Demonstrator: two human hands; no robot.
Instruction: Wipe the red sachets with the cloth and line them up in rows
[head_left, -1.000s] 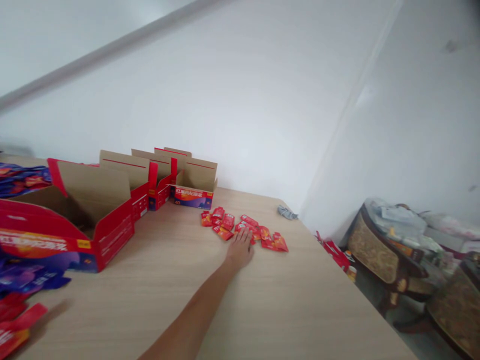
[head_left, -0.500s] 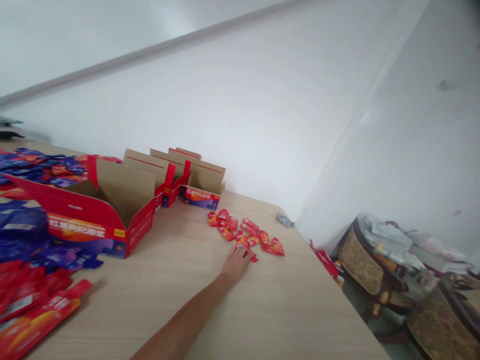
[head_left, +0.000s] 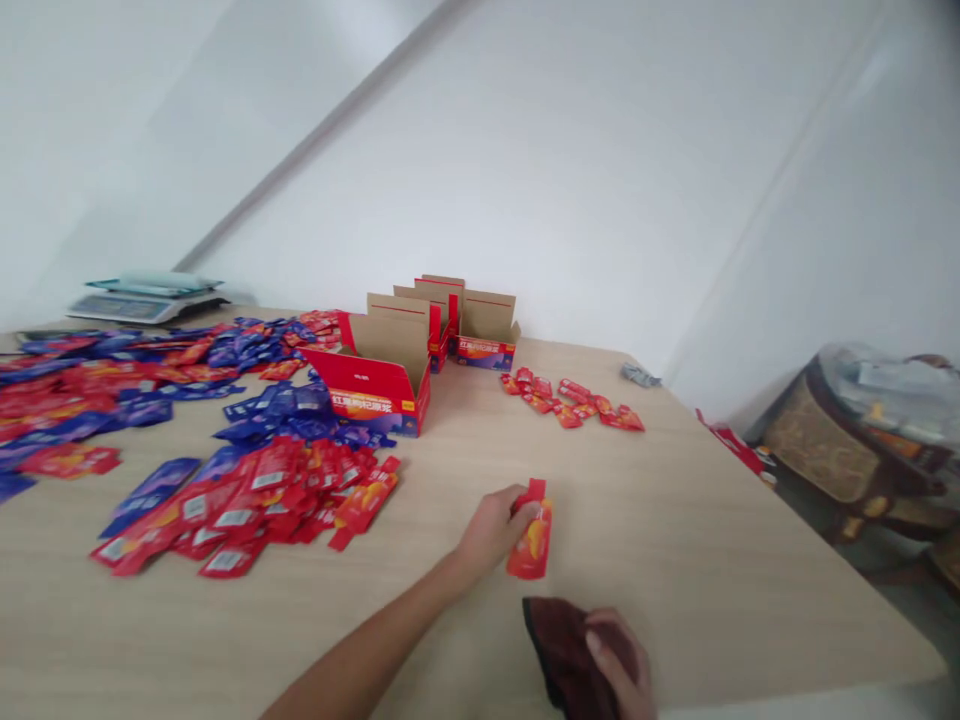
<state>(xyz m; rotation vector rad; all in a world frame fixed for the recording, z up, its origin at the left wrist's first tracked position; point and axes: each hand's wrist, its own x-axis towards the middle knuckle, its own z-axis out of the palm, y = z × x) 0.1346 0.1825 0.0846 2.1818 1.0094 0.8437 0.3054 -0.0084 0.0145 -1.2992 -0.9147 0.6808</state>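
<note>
My left hand (head_left: 486, 530) is closed on the upper part of a red and orange sachet (head_left: 534, 548), thumb on its printed face, just above the table. To the right and lower, my right hand (head_left: 621, 655) grips a dark brown cloth (head_left: 564, 640), bunched at the bottom of the view. Beyond my left hand, several crumpled red sachets (head_left: 568, 414) lie scattered. On the left is a heap of red sachets (head_left: 277, 490), with a pile of blue sachets (head_left: 289, 405) just behind it.
Open red boxes (head_left: 371, 395) with raised flaps stand near the wall, a smaller box (head_left: 486, 352) at their right. A scale (head_left: 146, 300) sits at the far left. Grey crumpled wrapping (head_left: 639, 375) lies near the table's right edge. Patterned chairs (head_left: 821, 430) holding bags stand beyond.
My left hand has drawn back from the scattered sachets and holds a flat red sachet. My right hand has come into view with the brown cloth. The camera has turned left.
</note>
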